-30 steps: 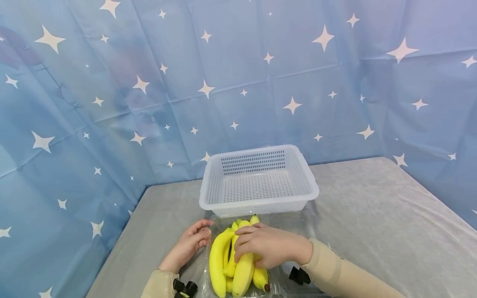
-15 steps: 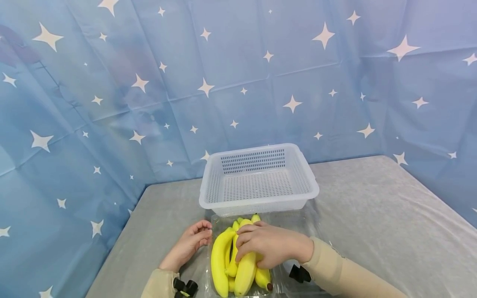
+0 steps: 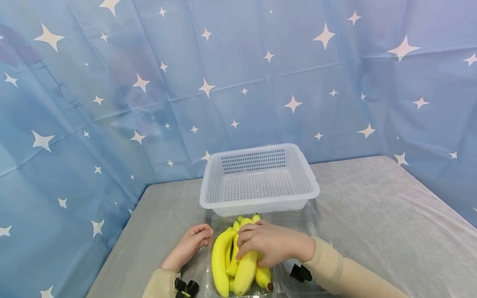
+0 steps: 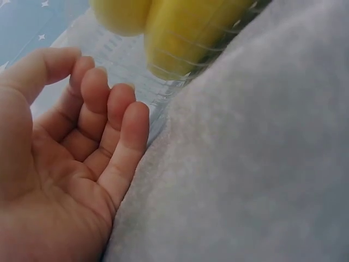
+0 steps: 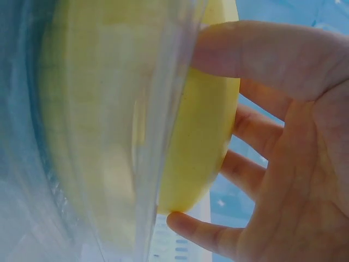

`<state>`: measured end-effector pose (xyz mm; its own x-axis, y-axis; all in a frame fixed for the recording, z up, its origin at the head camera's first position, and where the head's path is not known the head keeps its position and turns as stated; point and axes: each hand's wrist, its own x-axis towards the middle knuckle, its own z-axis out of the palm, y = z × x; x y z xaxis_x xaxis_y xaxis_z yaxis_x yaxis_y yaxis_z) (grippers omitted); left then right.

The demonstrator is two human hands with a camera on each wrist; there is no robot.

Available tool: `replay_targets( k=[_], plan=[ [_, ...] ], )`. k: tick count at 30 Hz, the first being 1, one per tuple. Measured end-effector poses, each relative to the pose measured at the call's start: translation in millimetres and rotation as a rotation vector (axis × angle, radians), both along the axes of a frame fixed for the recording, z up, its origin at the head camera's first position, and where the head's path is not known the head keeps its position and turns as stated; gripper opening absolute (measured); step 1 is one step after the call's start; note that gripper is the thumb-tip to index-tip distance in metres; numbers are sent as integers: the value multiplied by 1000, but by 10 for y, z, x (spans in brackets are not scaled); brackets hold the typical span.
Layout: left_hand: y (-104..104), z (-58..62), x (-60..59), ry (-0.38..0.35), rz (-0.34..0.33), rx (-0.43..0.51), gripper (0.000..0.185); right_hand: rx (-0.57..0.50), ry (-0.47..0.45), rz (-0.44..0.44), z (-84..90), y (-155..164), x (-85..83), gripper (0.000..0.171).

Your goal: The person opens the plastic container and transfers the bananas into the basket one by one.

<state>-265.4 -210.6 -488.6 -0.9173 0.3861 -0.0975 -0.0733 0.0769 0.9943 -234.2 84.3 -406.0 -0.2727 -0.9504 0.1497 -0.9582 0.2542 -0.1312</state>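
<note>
A bunch of yellow bananas (image 3: 223, 265) lies in a clear plastic container (image 3: 298, 227) at the near edge of the grey table. My right hand (image 3: 262, 245) reaches over the bunch from the right. Its fingers and thumb curl round one banana (image 5: 202, 125), seen through the container's clear wall (image 5: 158, 109) in the right wrist view. My left hand (image 3: 191, 242) lies on the cloth just left of the container. In the left wrist view this left hand (image 4: 82, 136) has loosely curled fingers that hold nothing, close to the container's ribbed side (image 4: 131, 60) and the bananas (image 4: 180, 33).
A white perforated plastic basket (image 3: 258, 203) stands right behind the container, with nothing in it. The grey table cloth (image 3: 372, 215) stretches to the right. A blue star-printed backdrop (image 3: 112, 103) closes in the back and both sides.
My left hand has slid a little toward me along the container's left edge. The right hand stays on the bananas, almost unmoved.
</note>
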Motion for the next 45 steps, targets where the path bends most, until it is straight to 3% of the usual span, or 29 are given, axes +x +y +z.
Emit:
replay_targets(
  k=[12, 25, 30, 37, 45],
  plan=[
    [-1, -20, 0, 48, 1, 24, 18, -26, -13, -3, -16, 4, -13, 45],
    [24, -17, -24, 44, 47, 34, 19, -47, 10, -16, 25, 40, -24, 43],
    [11, -17, -8, 12, 63, 40, 12, -45, -11, -10, 18, 27, -21, 44],
    [6, -24, -5, -4, 56, 77, 50, -38, -1, -9, -16, 24, -17, 45],
    [6, -10, -22, 20, 53, 92, 56, -10, 9, -18, 11, 27, -22, 48]
  ],
)
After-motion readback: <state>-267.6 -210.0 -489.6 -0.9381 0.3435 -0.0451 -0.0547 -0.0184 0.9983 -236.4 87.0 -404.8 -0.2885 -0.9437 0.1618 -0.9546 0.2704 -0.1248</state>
